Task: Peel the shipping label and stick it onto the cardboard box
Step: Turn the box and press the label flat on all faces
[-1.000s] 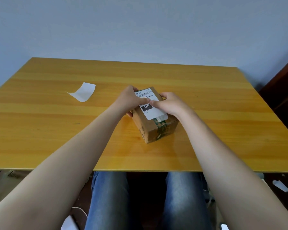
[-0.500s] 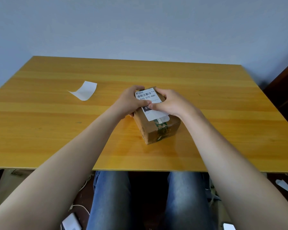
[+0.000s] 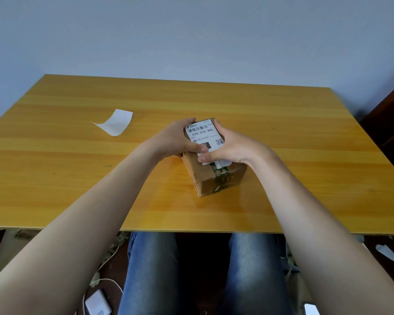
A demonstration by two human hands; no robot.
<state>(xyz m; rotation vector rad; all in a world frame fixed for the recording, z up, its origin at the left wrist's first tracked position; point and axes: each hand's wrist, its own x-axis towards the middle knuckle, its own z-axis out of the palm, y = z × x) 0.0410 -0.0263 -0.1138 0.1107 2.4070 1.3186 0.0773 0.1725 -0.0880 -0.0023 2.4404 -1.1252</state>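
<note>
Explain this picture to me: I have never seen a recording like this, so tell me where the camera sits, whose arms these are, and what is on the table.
There is no machine here. The camera is worn on a person's head and looks forward and down, so the two bare arms reaching in from the bottom are that person's own, with their jeans showing below the table edge.

On the wooden table stands a small cardboard box. A white shipping label with a barcode lies on its top. The left hand and the right hand flank the box, thumbs pressing on the label's near part.

To the left lies a curled blank white paper, possibly the label's peeled backing.
</note>
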